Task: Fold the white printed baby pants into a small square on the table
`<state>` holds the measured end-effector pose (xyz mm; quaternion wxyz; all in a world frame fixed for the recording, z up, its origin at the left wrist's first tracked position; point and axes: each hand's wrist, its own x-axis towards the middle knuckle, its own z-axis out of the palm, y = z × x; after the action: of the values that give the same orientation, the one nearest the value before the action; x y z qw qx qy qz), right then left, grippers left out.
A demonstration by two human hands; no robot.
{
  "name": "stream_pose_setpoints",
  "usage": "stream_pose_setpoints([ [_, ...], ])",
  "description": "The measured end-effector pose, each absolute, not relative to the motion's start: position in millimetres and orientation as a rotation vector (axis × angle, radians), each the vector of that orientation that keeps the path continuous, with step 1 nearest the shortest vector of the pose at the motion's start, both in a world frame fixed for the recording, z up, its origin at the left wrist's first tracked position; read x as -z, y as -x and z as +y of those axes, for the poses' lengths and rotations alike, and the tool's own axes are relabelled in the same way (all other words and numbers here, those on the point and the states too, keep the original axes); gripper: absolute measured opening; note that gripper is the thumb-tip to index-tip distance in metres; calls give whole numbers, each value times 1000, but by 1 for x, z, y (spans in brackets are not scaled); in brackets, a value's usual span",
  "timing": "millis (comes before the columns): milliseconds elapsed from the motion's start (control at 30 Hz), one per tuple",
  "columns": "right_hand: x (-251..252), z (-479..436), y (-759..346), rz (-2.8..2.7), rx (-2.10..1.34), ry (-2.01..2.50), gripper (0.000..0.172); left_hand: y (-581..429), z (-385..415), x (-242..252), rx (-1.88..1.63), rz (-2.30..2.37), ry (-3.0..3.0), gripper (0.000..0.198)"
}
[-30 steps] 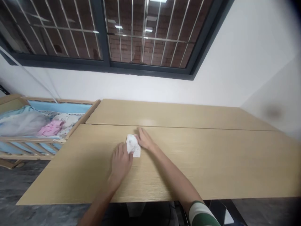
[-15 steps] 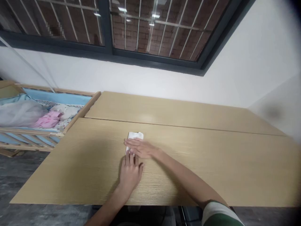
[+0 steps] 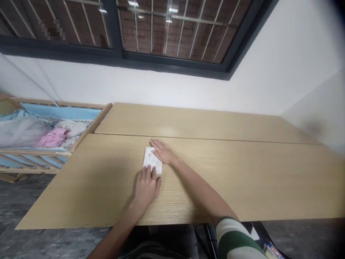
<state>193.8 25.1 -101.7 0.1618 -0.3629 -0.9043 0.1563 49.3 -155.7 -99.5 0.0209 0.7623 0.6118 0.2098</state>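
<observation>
A small white rectangular piece, perhaps folded cloth or paper (image 3: 152,162), lies flat on the pale wooden table (image 3: 242,180). My left hand (image 3: 147,185) rests palm down at its near edge, with fingertips on it and fingers a little apart. Across its upper right corner lies my right hand (image 3: 163,151), flat and stretched out, its fingertips reaching past the far edge. Neither hand is gripping the white piece.
To the left of the table stands a wooden crib (image 3: 93,126) with a pink cloth (image 3: 54,137) and other bedding inside. Behind the table are a white wall and a barred window (image 3: 172,64). Small items show below the table's edge at the lower right.
My right hand has moved away from me, toward the far corner of the white piece, uncovering more of it. My left hand stays at the near edge. The camera view has shifted slightly.
</observation>
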Motion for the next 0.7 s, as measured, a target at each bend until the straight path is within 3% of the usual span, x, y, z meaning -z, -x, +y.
stream_pose_setpoints([
  [200, 96, 6, -192, -2376, -284, 1231, 53, -12, -114, 73, -497, 1961, -2144, 41],
  [367, 82, -4, -180, -2168, -524, 1409, 27, -15, -82, 72, -447, 1996, -2038, 25],
  [433, 76, -16, -175, -2096, -596, 1490, 21, -17, -84, 69, -472, 1935, -2030, 28],
  [600, 61, -95, -152, -2143, -713, 1474, 13, 37, -161, 52, -540, 1666, -2063, 35],
  [700, 46, -160, -122, -2239, -1038, 1215, 19, 111, -238, 58, -537, 1675, -1899, 41],
])
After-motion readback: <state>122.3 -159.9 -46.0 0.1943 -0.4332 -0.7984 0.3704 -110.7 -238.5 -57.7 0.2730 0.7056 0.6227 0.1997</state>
